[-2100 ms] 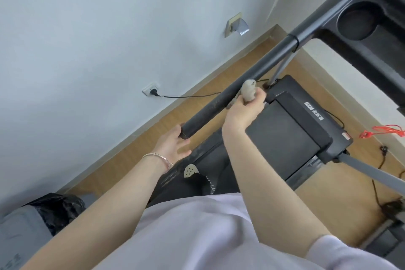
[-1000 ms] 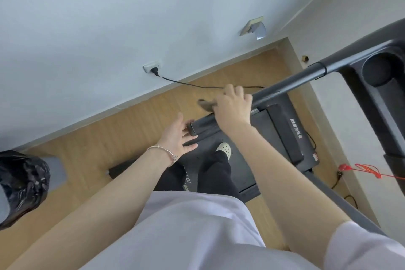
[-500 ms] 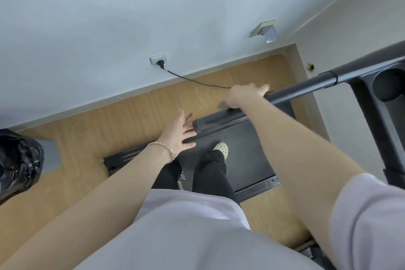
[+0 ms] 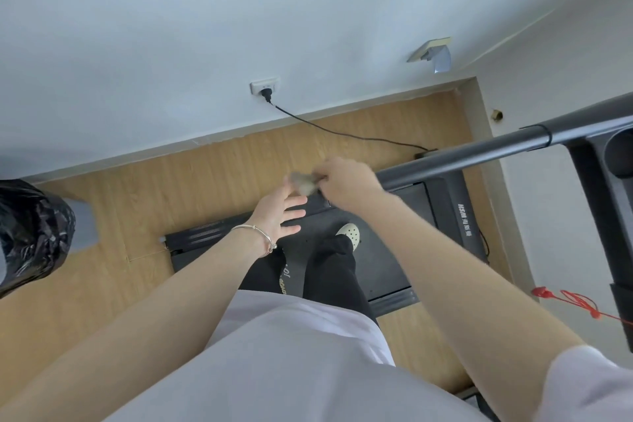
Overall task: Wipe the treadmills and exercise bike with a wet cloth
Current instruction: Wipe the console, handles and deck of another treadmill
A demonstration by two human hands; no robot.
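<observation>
Head view: right hand (image 4: 347, 185) grips the cloth (image 4: 303, 181) at the handrail (image 4: 479, 156) end; left hand (image 4: 277, 216) spread, fingers straight.

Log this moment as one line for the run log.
step: wiping handrail end | right hand: grips cloth | left hand: open beside cloth | person stands on treadmill
</observation>
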